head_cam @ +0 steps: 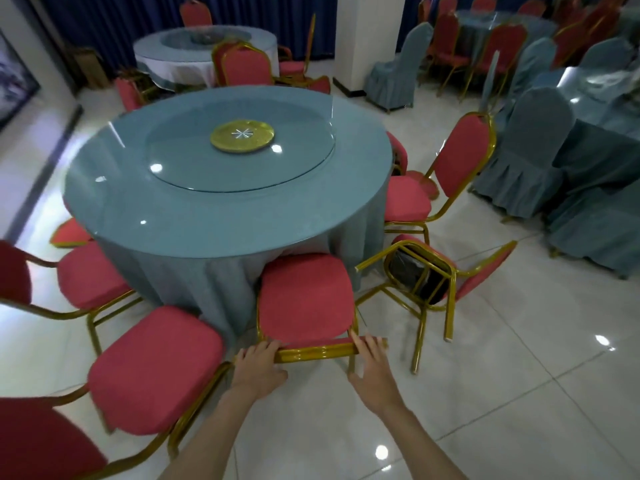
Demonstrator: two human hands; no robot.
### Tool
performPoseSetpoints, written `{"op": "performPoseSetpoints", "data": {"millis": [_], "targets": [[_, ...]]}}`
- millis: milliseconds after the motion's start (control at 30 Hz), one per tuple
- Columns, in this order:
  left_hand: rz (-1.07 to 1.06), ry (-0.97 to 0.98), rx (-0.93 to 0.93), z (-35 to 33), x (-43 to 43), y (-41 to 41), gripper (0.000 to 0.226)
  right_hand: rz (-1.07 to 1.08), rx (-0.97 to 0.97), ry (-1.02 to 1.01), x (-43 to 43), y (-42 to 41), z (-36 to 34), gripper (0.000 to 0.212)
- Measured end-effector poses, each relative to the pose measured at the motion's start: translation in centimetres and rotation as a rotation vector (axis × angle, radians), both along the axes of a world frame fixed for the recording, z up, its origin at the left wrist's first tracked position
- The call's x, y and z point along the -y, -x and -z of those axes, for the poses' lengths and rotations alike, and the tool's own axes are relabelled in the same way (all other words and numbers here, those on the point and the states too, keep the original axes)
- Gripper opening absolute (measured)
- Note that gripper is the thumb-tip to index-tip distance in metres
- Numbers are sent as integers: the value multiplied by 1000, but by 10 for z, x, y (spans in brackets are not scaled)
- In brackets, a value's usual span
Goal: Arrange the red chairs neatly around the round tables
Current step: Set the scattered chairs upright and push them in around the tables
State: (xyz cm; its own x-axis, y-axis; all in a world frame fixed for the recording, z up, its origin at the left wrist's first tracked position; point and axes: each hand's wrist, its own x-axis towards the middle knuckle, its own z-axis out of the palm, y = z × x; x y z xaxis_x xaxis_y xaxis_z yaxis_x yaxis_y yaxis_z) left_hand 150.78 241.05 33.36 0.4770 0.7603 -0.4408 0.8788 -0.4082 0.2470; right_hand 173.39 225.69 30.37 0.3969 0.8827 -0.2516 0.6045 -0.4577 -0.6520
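A round table [194, 216] with a blue-grey cloth and a glass turntable [194, 161] fills the middle. Straight in front of me a red chair [306, 296] with a gold frame faces the table, its seat partly under the edge. My left hand [258, 365] grips the left end of its top back rail and my right hand [372, 370] holds the right end. Just right of it another red chair [481, 275] lies tipped over on the floor. More red chairs stand at the left [156, 368] [90, 275] and the right [457, 161].
A second round table [180, 60] with red chairs stands at the back. A white pillar [375, 36] rises at the back centre. Blue-grey covered chairs [530, 157] and tables crowd the right side. Glossy tiled floor [519, 393] lies open at the lower right.
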Motion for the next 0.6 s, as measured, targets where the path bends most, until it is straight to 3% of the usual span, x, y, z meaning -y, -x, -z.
{"op": "performPoseSetpoints", "data": {"millis": [167, 367, 600], "targets": [[-96, -60, 125, -3, -22, -17, 91, -93, 34, 54, -41, -26, -16, 101], [-149, 45, 277, -8, -49, -32, 108, -94, 62, 95, -84, -37, -30, 98], [-183, 59, 273, -5, -82, -45, 110, -32, 19, 132, -125, -50, -33, 95]]}}
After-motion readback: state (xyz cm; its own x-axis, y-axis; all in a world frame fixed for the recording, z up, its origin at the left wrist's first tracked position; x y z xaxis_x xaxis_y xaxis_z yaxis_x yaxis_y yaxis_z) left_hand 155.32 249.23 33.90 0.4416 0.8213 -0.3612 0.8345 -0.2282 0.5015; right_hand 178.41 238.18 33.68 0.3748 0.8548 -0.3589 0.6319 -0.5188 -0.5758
